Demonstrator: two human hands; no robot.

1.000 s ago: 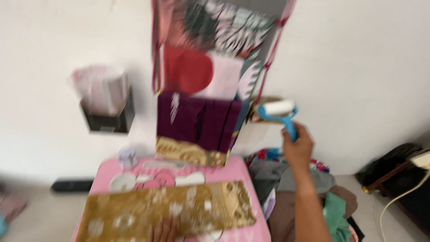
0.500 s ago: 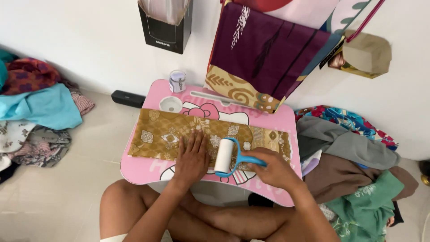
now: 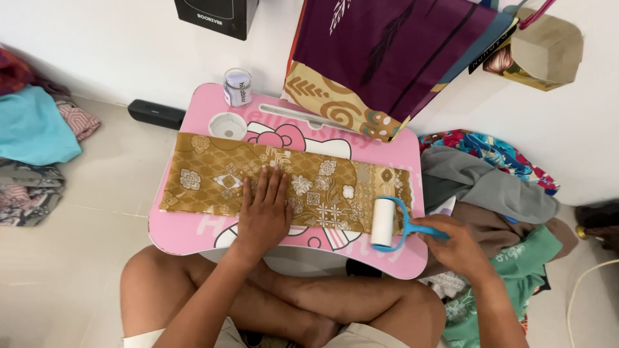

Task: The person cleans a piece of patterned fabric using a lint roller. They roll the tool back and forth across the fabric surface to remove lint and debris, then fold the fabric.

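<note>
The left hand lies spread flat on the golden patterned cloth; the right hand grips the blue-handled white lint roller; keeping the cloth pressed taut should help

Black box: top cut off by the upper edge.
Lint roller: handle end hidden inside the right hand.
Gold cloth: middle covered by the left hand.
Worktop: legs hidden beneath it.

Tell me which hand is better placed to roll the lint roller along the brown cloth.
Probably the right hand: it grips the lint roller at the cloth's right end, while the left hand lies flat on it.
</note>
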